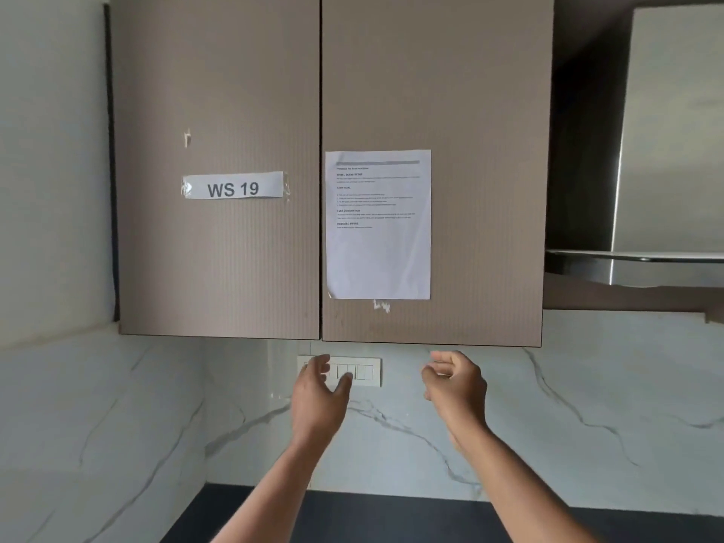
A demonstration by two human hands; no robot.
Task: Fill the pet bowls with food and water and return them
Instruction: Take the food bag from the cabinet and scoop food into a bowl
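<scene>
Reaching up, I see my left hand [319, 389] and right hand [454, 386] half-curled and empty just below two closed taupe ribbed cupboard doors [333, 150]. No pet bowls are visible; I cannot tell where they are. Handleless doors likely need gripping at the bottom edge.

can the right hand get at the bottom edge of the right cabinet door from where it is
Probably yes. The right hand is raised just below the right cabinet door, empty, fingers curled, and nothing sits between it and the door's bottom edge.
</scene>
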